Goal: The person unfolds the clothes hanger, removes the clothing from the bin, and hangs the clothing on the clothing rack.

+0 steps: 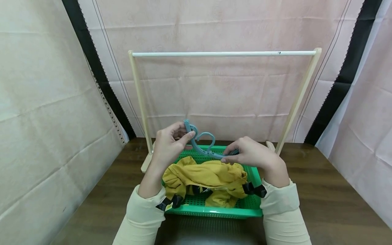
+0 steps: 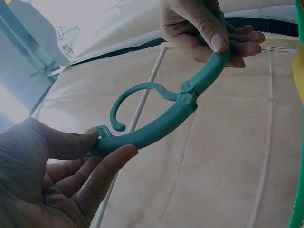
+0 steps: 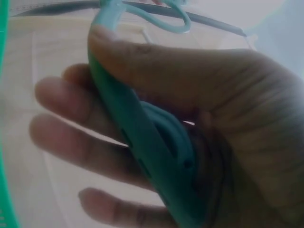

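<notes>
A blue-green folding clothes hanger (image 1: 211, 153) with a hook at its hinged middle is held up between both hands. My left hand (image 1: 171, 143) pinches one arm of it between thumb and fingers; the left wrist view shows this grip on the hanger (image 2: 152, 129). My right hand (image 1: 252, 154) grips the other arm, with the thumb laid along the hanger (image 3: 126, 109) in the right wrist view. Below the hands, a crumpled mustard-yellow garment (image 1: 208, 175) with a dark printed patch lies in a green basket (image 1: 214, 211).
Behind the basket stands a rack with a white horizontal bar (image 1: 223, 53) and two cream side posts (image 1: 141, 102). Its feet rest on the brown wooden table (image 1: 321, 190). Pale cloth walls (image 1: 46, 119) with black strips enclose the back and both sides.
</notes>
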### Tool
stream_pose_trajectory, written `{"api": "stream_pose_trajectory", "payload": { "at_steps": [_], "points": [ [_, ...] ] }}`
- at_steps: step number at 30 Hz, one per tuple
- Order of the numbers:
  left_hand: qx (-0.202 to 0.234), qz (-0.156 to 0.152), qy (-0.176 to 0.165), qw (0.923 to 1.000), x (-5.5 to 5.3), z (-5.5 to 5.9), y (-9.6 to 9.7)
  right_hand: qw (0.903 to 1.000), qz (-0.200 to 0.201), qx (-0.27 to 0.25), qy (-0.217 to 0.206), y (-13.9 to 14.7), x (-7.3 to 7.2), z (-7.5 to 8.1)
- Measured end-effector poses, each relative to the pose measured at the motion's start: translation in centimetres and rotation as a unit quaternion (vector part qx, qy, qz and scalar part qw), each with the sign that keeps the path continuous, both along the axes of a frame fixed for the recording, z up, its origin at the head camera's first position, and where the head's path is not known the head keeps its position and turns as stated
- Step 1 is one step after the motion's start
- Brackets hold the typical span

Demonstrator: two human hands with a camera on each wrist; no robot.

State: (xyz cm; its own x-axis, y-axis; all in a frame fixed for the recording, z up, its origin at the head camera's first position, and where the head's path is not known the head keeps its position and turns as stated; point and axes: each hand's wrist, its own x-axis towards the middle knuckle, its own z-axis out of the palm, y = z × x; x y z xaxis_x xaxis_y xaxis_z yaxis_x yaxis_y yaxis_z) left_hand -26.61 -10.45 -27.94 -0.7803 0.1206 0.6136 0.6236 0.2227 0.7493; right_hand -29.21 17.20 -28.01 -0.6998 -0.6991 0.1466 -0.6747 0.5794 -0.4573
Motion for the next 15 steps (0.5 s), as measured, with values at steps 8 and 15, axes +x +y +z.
{"api": "stream_pose_trajectory", "payload": {
  "at_steps": [8, 15],
  "points": [
    [0.006, -0.011, 0.012, 0.9999, -0.02, -0.18, 0.23, 0.9992, 0.022, -0.021, -0.028, -0.61, 0.02, -0.25],
    [0.016, -0.031, 0.017, 0.9992, -0.14, -0.15, 0.26, 0.9973, 0.036, -0.036, -0.054, -0.78, -0.08, -0.26]
  ]
}}
